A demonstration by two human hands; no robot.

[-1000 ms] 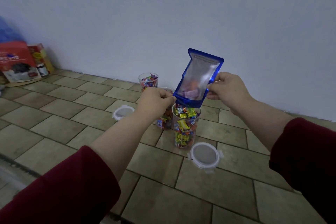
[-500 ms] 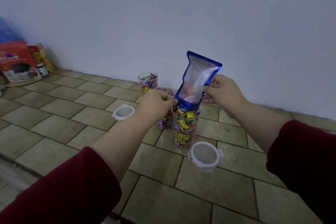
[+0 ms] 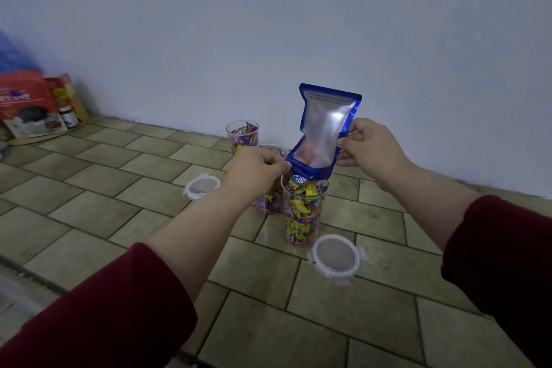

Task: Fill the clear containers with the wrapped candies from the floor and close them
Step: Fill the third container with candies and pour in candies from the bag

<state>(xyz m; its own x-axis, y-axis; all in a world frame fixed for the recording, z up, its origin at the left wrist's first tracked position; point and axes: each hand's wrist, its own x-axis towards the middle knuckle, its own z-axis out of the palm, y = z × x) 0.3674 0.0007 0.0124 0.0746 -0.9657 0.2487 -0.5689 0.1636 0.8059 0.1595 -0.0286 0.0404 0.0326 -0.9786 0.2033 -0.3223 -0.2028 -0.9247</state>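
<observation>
As left hand [image 3: 257, 169] and right hand [image 3: 370, 148] pinch the pouch [image 3: 325, 125], tiles [image 3: 89, 212] meet pale wall [image 3: 268, 24].

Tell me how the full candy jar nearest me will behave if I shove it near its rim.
The jar is tall and narrow, so a high shove probably tips it rather than slides it. Packed to the rim with candies, it likely feels heavy for its size. Its lid lies beside it, so a tip would likely spill.
</observation>
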